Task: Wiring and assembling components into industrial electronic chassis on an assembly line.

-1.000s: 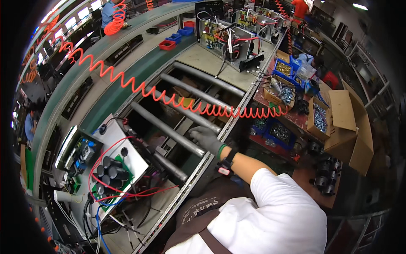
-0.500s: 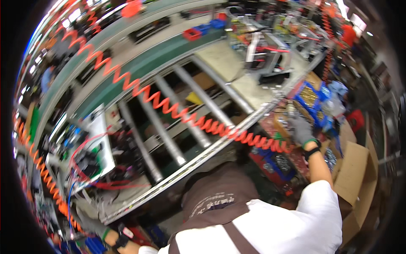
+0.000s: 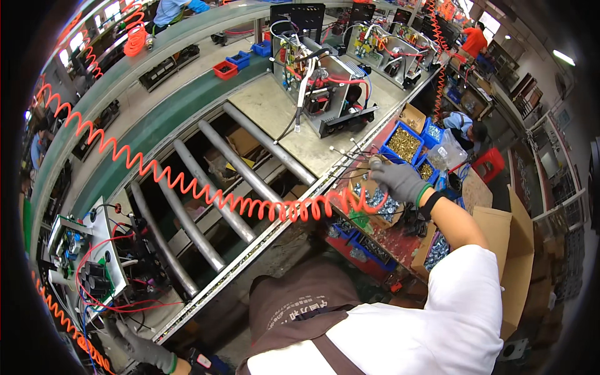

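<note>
My right hand [image 3: 401, 182], in a dark grey glove, is closed at the conveyor's right edge, above a box of silver screws [image 3: 382, 205]. A small metallic end [image 3: 375, 161] shows at its fingertips; the rest of what it grips is hidden. An orange coiled air hose [image 3: 300, 209] runs up to this hand. Thin black wires with pale tips [image 3: 342, 151] stick out beside the fingers. At the lower left, my gloved left hand [image 3: 142, 347] has its fingers stretched out, close to an open electronic unit [image 3: 103, 262] with a white panel and red wires.
Steel rollers [image 3: 215, 190] span the conveyor. Open-framed electronic units [image 3: 319, 81] stand on a board at its far end. Blue bins of brass-coloured screws [image 3: 403, 144] and an open cardboard box [image 3: 500, 250] lie to the right. Other people [image 3: 473, 40] are farther off.
The view has shifted and steadied. My right hand has moved left from the bins toward the conveyor edge, with the hose end following. My left hand now shows more fully beside the unit.
</note>
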Demonstrator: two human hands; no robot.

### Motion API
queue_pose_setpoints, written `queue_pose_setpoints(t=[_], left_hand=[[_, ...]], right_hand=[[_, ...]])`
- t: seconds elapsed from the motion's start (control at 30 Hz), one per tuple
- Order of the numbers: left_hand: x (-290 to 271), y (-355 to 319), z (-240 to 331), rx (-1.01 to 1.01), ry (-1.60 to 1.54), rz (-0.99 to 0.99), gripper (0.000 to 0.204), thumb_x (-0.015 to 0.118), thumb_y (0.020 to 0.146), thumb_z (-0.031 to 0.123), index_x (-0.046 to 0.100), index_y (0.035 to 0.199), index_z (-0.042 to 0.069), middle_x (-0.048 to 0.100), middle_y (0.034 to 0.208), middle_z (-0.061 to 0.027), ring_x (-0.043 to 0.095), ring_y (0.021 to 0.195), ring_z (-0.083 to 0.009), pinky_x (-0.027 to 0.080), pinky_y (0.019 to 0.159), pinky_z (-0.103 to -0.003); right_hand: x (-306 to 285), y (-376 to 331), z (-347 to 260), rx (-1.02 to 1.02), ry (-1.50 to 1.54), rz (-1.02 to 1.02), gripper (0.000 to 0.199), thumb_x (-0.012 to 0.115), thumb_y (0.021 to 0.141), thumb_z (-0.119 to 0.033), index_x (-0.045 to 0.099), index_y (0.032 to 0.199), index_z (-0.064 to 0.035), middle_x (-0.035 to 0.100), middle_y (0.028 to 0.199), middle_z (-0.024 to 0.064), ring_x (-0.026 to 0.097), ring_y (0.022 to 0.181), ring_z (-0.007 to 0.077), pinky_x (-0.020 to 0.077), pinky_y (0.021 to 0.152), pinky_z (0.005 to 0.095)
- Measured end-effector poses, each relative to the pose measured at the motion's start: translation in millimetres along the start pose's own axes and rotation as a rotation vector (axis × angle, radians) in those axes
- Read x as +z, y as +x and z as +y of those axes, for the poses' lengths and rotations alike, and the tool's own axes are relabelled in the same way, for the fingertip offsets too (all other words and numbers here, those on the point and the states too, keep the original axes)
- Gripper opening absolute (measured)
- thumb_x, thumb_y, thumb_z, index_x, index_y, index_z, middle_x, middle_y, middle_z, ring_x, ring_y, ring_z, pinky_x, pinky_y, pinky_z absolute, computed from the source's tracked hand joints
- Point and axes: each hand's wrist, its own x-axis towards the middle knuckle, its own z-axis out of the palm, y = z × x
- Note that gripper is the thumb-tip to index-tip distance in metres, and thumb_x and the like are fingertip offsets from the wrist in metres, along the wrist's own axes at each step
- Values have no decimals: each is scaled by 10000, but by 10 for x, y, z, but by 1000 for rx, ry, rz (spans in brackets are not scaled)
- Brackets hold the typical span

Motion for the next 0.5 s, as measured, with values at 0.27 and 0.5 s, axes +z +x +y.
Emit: queue_pose_setpoints(t=[0.27,0.5], left_hand=[[752,-665,182,-200,-309,-443,303,498,906,56,536,1196,-23,579,1125,-98,536,1031,-175,420,913,-301],[1091,-865,486,-295,-438,-1008,323,576,837,37,550,1157,-1,575,1077,-82,547,1008,-172,427,896,-293]], right_hand=[[-710,247,86,321,407,541,229,656,816,-209,580,1004,-103,623,794,131,625,728,301,498,673,358],[-1651,644,-947,-22,1124,783,86,632,845,-54,550,858,-29,592,686,15,608,625,111,490,584,249]])
